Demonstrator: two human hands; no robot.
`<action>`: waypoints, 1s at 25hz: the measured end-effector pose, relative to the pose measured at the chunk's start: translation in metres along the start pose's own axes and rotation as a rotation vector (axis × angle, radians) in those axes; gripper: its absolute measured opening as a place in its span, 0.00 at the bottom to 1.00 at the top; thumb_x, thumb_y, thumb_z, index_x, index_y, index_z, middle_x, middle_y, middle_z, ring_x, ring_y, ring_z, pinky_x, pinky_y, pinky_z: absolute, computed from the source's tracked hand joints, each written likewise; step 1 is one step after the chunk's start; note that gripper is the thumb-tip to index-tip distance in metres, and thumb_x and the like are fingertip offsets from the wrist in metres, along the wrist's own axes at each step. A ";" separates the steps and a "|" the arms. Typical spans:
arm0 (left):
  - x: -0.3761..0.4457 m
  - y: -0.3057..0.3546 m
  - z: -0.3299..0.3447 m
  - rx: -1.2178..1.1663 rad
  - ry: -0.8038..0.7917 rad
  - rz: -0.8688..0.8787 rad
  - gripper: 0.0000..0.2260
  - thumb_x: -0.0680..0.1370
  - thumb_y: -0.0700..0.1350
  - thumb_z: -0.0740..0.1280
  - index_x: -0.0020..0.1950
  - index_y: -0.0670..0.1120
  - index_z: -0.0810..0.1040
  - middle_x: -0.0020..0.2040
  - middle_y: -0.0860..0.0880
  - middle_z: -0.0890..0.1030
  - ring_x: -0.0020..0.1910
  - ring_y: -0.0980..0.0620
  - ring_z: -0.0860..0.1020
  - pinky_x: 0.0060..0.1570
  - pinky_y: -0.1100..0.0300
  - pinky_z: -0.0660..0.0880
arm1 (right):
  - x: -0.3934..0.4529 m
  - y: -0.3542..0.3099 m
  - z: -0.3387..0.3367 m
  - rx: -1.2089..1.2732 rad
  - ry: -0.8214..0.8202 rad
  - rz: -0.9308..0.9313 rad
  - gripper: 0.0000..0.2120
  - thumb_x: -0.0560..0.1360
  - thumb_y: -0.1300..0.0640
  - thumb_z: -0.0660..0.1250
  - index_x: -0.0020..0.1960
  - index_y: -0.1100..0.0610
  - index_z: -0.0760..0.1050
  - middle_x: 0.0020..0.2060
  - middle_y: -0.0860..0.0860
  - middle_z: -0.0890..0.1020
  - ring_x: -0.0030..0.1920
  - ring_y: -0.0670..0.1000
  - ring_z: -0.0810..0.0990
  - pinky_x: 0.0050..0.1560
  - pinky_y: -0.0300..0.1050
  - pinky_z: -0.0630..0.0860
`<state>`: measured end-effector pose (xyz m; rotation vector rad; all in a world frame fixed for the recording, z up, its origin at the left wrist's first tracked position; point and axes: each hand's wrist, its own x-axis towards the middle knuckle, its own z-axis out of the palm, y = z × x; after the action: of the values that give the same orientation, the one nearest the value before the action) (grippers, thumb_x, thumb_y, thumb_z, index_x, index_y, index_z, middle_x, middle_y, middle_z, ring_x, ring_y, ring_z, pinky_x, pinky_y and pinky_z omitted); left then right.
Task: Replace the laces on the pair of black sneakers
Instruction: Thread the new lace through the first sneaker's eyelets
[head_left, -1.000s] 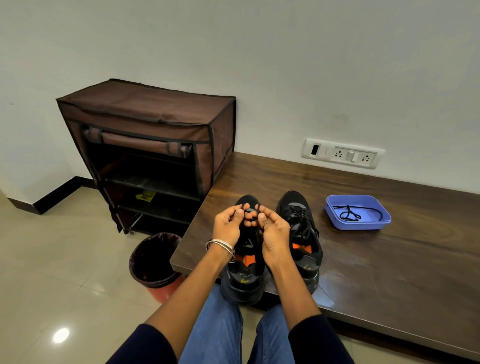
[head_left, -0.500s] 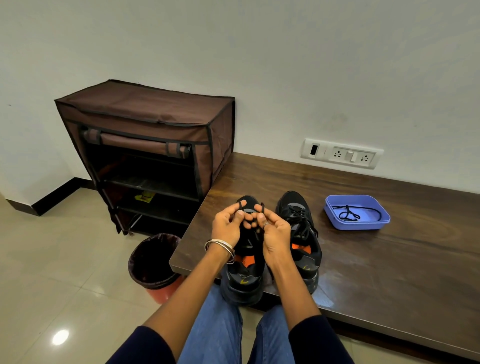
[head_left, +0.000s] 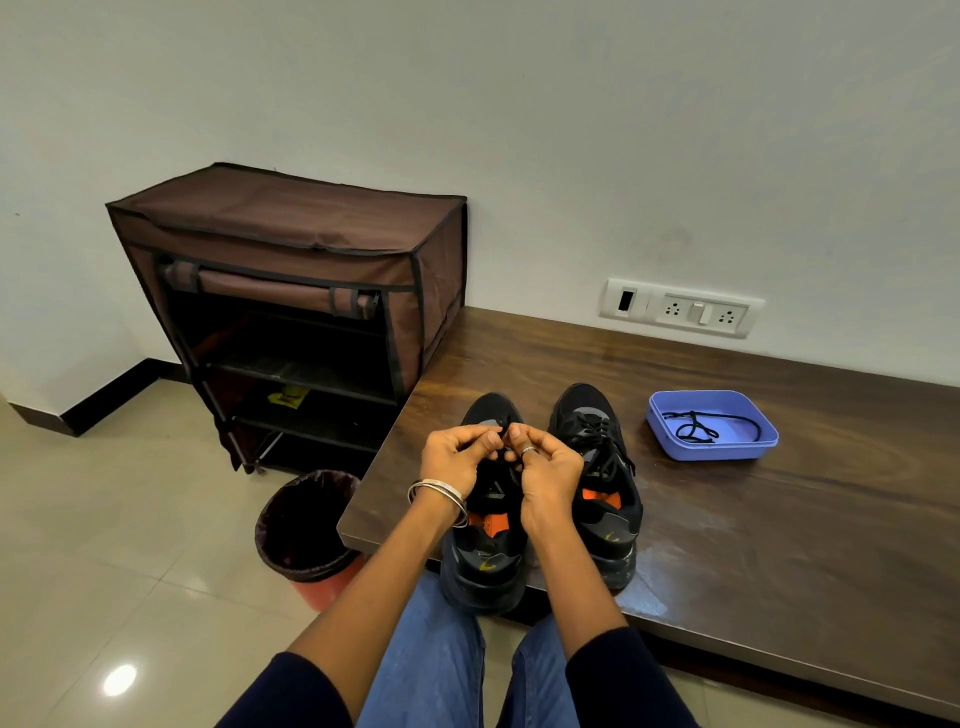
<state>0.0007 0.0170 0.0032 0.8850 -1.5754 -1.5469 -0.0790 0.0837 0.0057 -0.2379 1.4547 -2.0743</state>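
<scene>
Since half a second ago the two hands have drawn closer, fingertips now nearly meeting above the left sneaker (head_left: 485, 525), and the lace loop that stood up between them has shrunk to a short black lace (head_left: 503, 425) showing at the pinch. The left hand (head_left: 457, 460) curls its fingers and pinches that lace; the right hand (head_left: 545, 467), a ring on one finger, pinches it from the other side. Bangles sit on the left wrist.

Both sneakers are black with grey panels and orange inside the collar, heels toward the person. The left sneaker's heel juts over the near edge of the desk (head_left: 779, 519); the right sneaker (head_left: 602, 483) stands just beside it, already laced, a little farther in.

To the right, well apart, a blue tray (head_left: 727, 452) holds a loose black lace (head_left: 693, 427). Bare dark wood runs right of the shoes and behind them to the wall. Left of the desk corner stand a bin (head_left: 306, 525) on the floor and a brown shoe rack (head_left: 291, 249).
</scene>
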 end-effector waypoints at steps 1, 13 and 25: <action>0.000 0.000 -0.001 0.029 -0.018 -0.003 0.05 0.74 0.36 0.70 0.49 0.41 0.84 0.32 0.48 0.81 0.33 0.56 0.79 0.43 0.64 0.77 | 0.000 0.001 -0.002 -0.019 -0.034 -0.013 0.07 0.76 0.67 0.68 0.44 0.59 0.82 0.34 0.54 0.84 0.32 0.47 0.80 0.38 0.40 0.79; 0.010 0.011 -0.014 -0.140 -0.236 -0.009 0.11 0.71 0.30 0.70 0.50 0.42 0.83 0.42 0.40 0.84 0.38 0.50 0.82 0.40 0.63 0.79 | 0.001 -0.012 -0.017 -0.105 -0.412 -0.118 0.08 0.72 0.71 0.70 0.49 0.64 0.82 0.43 0.57 0.86 0.43 0.52 0.85 0.46 0.40 0.80; 0.011 0.003 -0.014 1.151 0.032 1.151 0.10 0.67 0.40 0.74 0.47 0.41 0.83 0.36 0.46 0.79 0.33 0.47 0.78 0.28 0.58 0.74 | 0.014 -0.007 0.003 -0.312 0.038 -0.066 0.08 0.73 0.62 0.74 0.51 0.61 0.81 0.36 0.53 0.82 0.35 0.46 0.80 0.38 0.37 0.78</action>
<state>0.0079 0.0006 0.0062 0.3067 -2.2913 0.2474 -0.0911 0.0753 0.0102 -0.3749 1.8147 -1.9032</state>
